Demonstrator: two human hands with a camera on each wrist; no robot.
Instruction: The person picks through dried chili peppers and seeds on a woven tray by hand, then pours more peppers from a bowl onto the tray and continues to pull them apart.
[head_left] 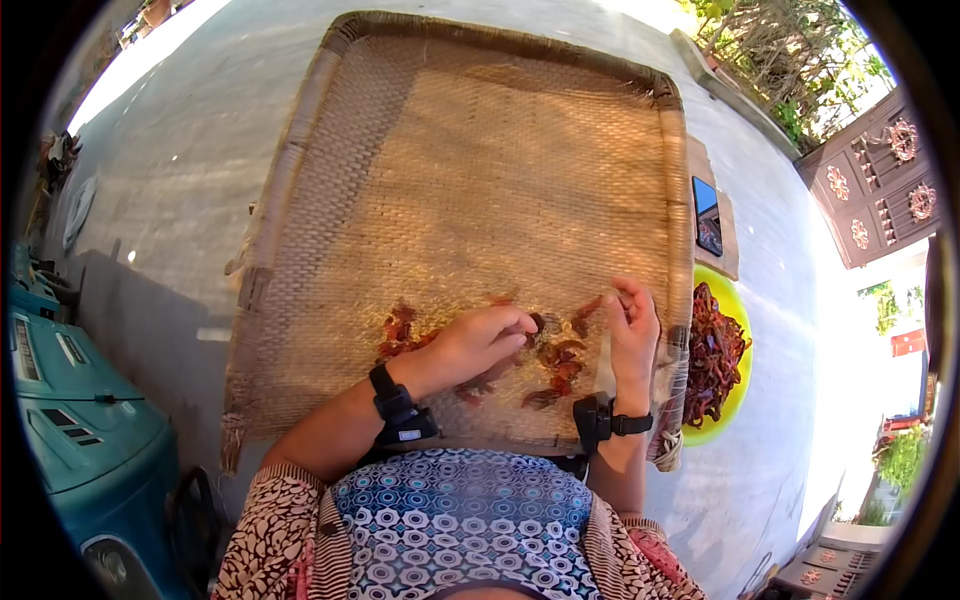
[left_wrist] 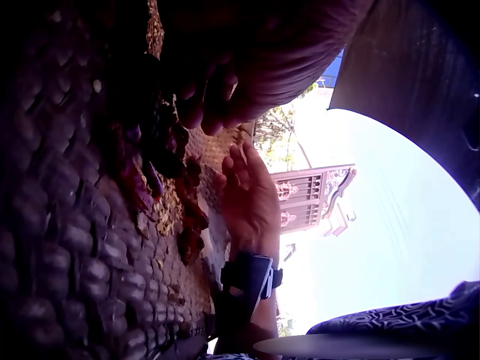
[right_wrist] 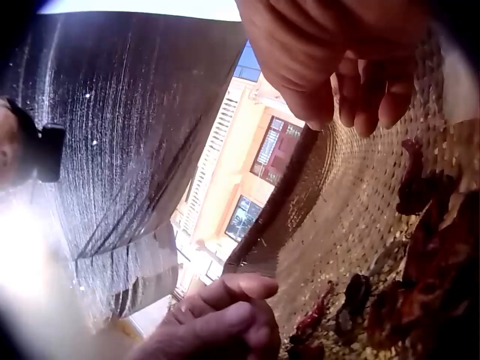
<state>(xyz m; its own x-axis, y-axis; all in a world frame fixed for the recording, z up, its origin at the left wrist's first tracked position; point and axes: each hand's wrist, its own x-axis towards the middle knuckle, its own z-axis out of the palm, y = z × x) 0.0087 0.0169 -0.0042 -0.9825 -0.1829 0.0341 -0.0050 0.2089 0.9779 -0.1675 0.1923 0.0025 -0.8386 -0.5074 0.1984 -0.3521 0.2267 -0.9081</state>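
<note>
My left hand is low over the woven tray, its fingers curled and pinching a dark dried chili at the fingertips. To its right, my right hand is raised near the tray's right rim. Its fingers are loosely bent, with nothing between them in the right wrist view. Torn red dried chilies and pale seeds lie between the hands. More chili pieces lie beyond the left wrist, partly hidden by it. A single piece is just left of the right hand.
A yellow-green basin heaped with whole dried chilies stands on the floor right of the tray. Above it, a phone lies on a piece of cardboard. A teal machine is at the left.
</note>
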